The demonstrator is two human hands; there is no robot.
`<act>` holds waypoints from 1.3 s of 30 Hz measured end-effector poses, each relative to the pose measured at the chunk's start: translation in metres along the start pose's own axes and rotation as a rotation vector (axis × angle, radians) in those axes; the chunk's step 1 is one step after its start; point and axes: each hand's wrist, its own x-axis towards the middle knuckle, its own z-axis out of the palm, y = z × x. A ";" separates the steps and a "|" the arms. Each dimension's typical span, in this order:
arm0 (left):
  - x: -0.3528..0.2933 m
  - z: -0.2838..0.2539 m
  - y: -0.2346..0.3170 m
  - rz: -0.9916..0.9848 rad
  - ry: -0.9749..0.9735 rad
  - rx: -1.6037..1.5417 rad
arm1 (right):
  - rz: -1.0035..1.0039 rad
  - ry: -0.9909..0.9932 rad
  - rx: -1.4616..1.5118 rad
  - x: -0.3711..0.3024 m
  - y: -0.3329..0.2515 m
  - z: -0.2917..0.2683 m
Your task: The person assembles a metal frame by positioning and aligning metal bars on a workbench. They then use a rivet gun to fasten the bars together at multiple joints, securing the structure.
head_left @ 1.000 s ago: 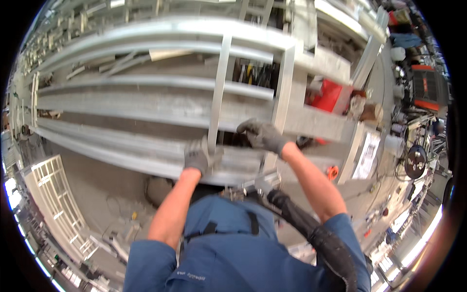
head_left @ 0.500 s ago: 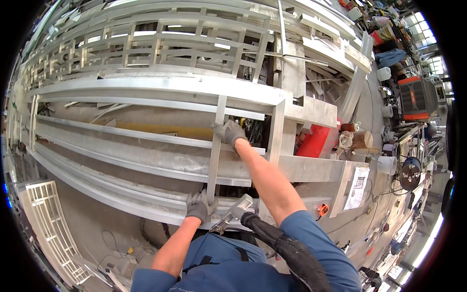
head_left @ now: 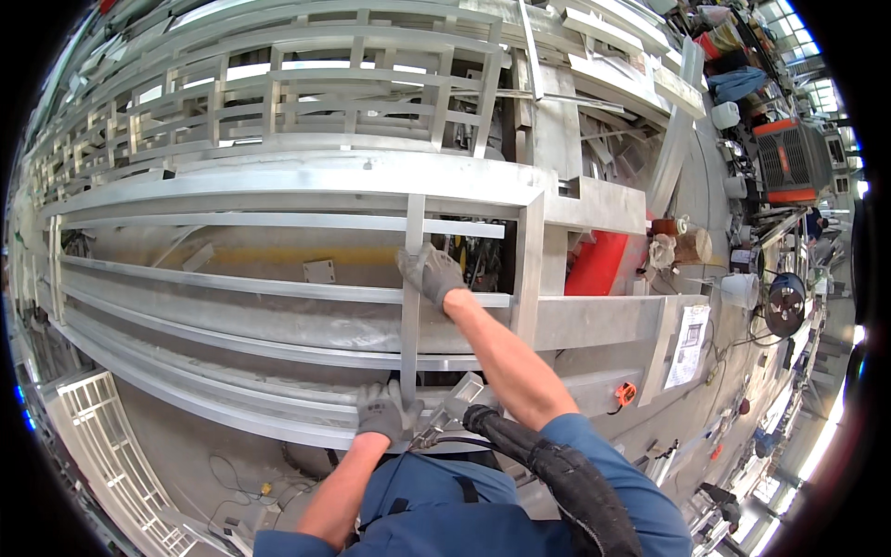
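Observation:
A flat metal bar [head_left: 411, 330] lies across the long aluminium rails [head_left: 232, 277] of a frame. My right hand [head_left: 432, 275], in a grey work glove, has its fingers wrapped round this bar above its middle. At the bar's near end my left hand [head_left: 380, 410], gloved the same way, grips it beside the frame's near rail. Close to that end, right of my left hand, rests a welding torch [head_left: 436, 429]. Its thick black cable sleeve [head_left: 548, 464] runs over my right forearm's near side toward my body.
Another slatted metal frame [head_left: 278, 102] lies beyond. A white frame [head_left: 111, 446] leans at lower left. To the right are a paper sheet [head_left: 689, 345], an orange tape measure [head_left: 624, 396], a red panel [head_left: 596, 264], a fan [head_left: 787, 302] and an orange-grey machine [head_left: 794, 160]. Cables trail on the floor.
The bar has turned a little and now crosses the rails more squarely. Both hands have stayed on it. The whole view has shifted slightly.

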 end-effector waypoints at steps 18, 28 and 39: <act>0.236 -0.206 0.124 -0.121 0.522 0.118 | -0.397 0.277 -0.521 0.092 0.022 -0.104; 0.242 -0.202 0.128 -0.111 0.534 0.005 | -0.385 0.318 -0.515 0.092 0.022 -0.103; 0.248 -0.197 0.120 -0.008 0.658 -0.010 | -0.468 0.460 -0.494 0.095 0.023 -0.098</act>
